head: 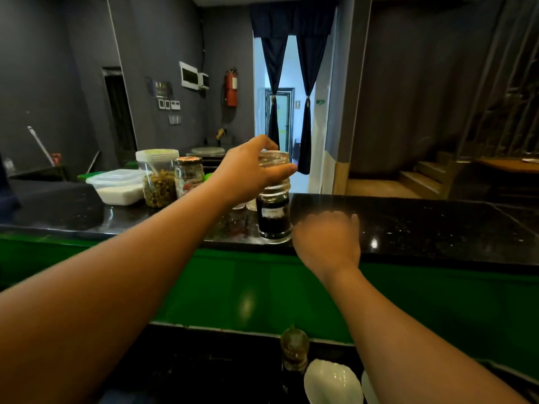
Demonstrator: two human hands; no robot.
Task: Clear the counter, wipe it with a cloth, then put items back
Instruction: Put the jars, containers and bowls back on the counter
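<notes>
Glass jar (274,196): clear, ribbed, lower half dark, pale label; upright near black counter (423,225) front edge.
Left hand (250,170): fingers wrapped around jar's top.
Right hand (326,240): blurred, loosely curled, empty, just beside jar.

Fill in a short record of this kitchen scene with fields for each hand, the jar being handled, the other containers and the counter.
left hand: wrapped around the upper part of the dark jar
right hand: blurred, over the counter edge just right of the jar, holding nothing visible
dark jar: clear, ribbed, dark contents, base on or just above the counter
other containers: seed jar, labelled jar, white box, grouped at left
counter: black, glossy, bare to the right
</notes>
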